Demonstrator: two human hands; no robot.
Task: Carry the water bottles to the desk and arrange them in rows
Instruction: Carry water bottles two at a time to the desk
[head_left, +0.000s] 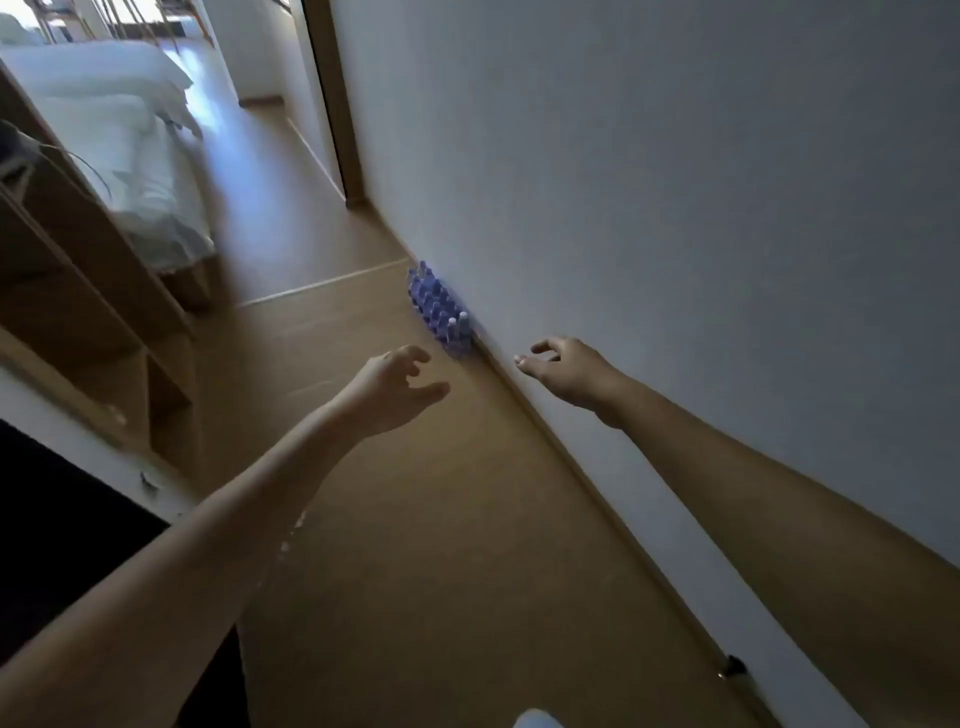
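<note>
A pack of several small water bottles (439, 309) with bluish-purple labels stands on the wooden floor, tight against the white wall. Both my arms are stretched out towards it. My left hand (392, 389) hovers just in front and left of the pack, fingers spread and curled, holding nothing. My right hand (563, 371) is to the right of the pack, close to the wall, fingers apart and empty. Neither hand touches the bottles. No desk is recognisable in this view.
The white wall (675, 208) and its skirting run along the right. A wooden shelf unit (104, 312) stands at the left, with a white-covered bed (119, 130) behind it. A doorway (332, 104) opens further down the wall. A dark surface (62, 519) fills the lower left.
</note>
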